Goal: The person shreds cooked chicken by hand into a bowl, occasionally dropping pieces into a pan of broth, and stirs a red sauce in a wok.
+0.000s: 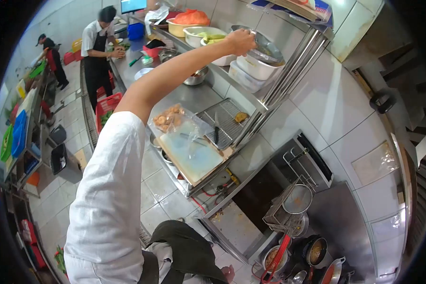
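The left hand [243, 42] is raised at the upper shelf [213, 66], its fingers curled and closed on the near rim of a metal dish [268, 51]. The dish sits tilted on top of a white tub [256, 68], near the shelf's right end; its contents are dark and too unclear to name. A clear-sided container [245, 78] is below the tub. Just left of the hand, a white basin [194, 40] holds yellow-green pieces, and beyond it an orange bag [194, 18] lies in a yellow basin [177, 29].

The right hand [228, 273] is low at the bottom edge of the view, beside the dark apron [182, 246]; whether its fingers are apart or together cannot be told.

Under the raised arm, a cutting board [194, 165] lies at the near corner of the steel table [175, 92]. A clear plastic bag [173, 117] of orange-brown pieces lies on and beyond the board's far end. Beside the board, a wire rack [229, 113] carries a black-handled knife [216, 135] and a yellow-brown piece [241, 116].

A fryer [255, 194] stands to the right of the table, with cooking pots [315, 251] near its lower end. At the table's far end, a co-worker [98, 47] has both hands over green leaves; another person [55, 59] stands farther left.
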Tool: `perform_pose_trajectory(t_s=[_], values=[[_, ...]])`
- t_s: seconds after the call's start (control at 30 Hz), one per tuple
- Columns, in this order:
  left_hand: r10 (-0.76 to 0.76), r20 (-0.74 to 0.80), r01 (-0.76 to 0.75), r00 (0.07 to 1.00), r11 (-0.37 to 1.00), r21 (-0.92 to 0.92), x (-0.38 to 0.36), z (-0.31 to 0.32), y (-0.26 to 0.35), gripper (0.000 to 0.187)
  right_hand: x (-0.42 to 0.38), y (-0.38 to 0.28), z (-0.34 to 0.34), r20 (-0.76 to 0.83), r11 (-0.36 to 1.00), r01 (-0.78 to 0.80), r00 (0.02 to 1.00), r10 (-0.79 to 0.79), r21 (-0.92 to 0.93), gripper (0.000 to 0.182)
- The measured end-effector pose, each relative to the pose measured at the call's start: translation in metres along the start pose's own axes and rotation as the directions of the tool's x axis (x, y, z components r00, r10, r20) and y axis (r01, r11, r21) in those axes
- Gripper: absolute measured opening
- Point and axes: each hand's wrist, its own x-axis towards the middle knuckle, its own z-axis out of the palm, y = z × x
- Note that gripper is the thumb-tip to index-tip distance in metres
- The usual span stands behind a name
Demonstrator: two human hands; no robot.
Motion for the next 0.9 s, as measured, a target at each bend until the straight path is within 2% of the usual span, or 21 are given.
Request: perform_pose_trajectory(t_s=[0.03,0.13,0.17,0.27,0.3,0.4,0.77,0.83,0.9], values=[[0.015,0.085,-0.017,0.996,1.000,0.014,0.008,-0.003,-0.003,0.034,-0.006,-0.001,0.015,-0.053,0.998,0.057,0.997,-0.059,-0.037,0.046],[-0.034,0.046,0.038,0.998,0.995,-0.096,0.021,-0.012,-0.022,0.023,-0.002,0.000,0.038,-0.080,0.994,0.088,0.992,-0.093,-0.068,0.044],[-0.046,-0.043,0.037,0.998,0.984,-0.175,0.020,-0.011,-0.031,0.019,0.002,0.002,0.044,-0.081,0.993,0.092,0.992,-0.098,-0.071,0.044],[-0.108,-0.121,0.065,0.987,0.947,-0.316,0.021,-0.023,-0.054,0.015,0.015,0.002,0.069,-0.077,0.992,0.099,0.991,-0.105,-0.083,0.042],[-0.135,-0.099,0.093,0.986,0.934,-0.344,0.021,-0.026,-0.059,0.015,0.021,0.002,0.080,-0.078,0.991,0.092,0.992,-0.100,-0.093,0.042],[-0.150,-0.161,0.075,0.976,0.915,-0.397,0.015,-0.024,-0.064,0.015,0.032,0.000,0.108,-0.072,0.988,0.091,0.992,-0.100,-0.122,0.040],[-0.207,-0.174,0.098,0.963,0.866,-0.490,0.010,0.002,-0.066,0.022,0.040,-0.004,0.154,-0.009,0.973,0.099,0.995,-0.103,-0.207,0.034],[-0.179,-0.255,0.027,0.950,0.861,-0.508,0.009,0.017,-0.069,0.023,0.037,-0.005,0.156,0.019,0.971,0.108,0.994,-0.106,-0.214,0.033],[-0.044,-0.283,-0.083,0.958,0.904,-0.420,0.006,0.023,-0.079,0.011,0.032,-0.007,0.160,0.052,0.968,0.107,0.994,-0.098,-0.228,0.032]])
